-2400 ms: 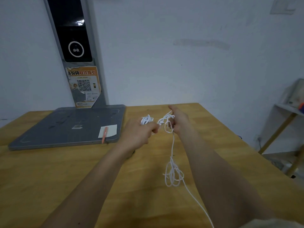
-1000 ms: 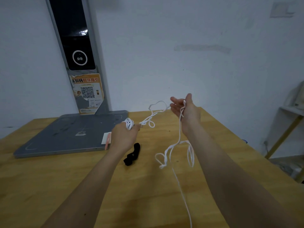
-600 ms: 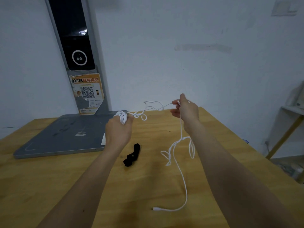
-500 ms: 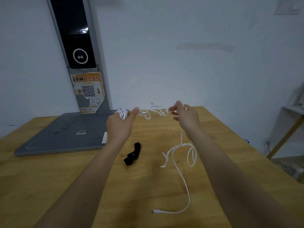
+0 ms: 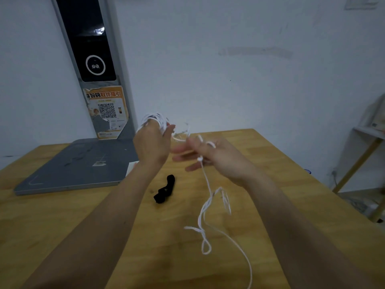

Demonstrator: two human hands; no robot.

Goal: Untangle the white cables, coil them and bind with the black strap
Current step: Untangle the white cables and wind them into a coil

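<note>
A wooden tabletop (image 5: pixel 62 222) fills the lower part of the view and runs back to a pale wall (image 5: pixel 239 80). At the tabletop's far left corner lies a flat grey base plate (image 5: pixel 79 165). A grey post (image 5: pixel 93 59) rises from the plate's back edge against the wall, with a dark screen and an orange notice bearing a square code (image 5: pixel 107 110). Off the right edge of the tabletop stands a shelf with wooden legs (image 5: pixel 362 155).

Both forearms reach in from the near edge and meet above the middle of the tabletop, towards its far edge. The left hand (image 5: pixel 151 146) is raised with its back to the camera; a coil of the white cables (image 5: pixel 155 120) is wound round the tips of its fingers (image 5: pixel 166 132), which are bent to hold the loops. The right hand (image 5: pixel 214 158) is just beside it, lower and to the right. It is blurred, but its fingers seem loosely spread and partly straight, with a strand looped over one of them and running across the palm side.

A short slack strand bridges the gap between the two hands. From the right hand the cable hangs down in a tangle of loose loops (image 5: pixel 205 222) above the tabletop's near right part and trails off the bottom of the view.

The black strap (image 5: pixel 164 189) lies folded on the middle of the tabletop, below the left wrist and well apart from the cable.
</note>
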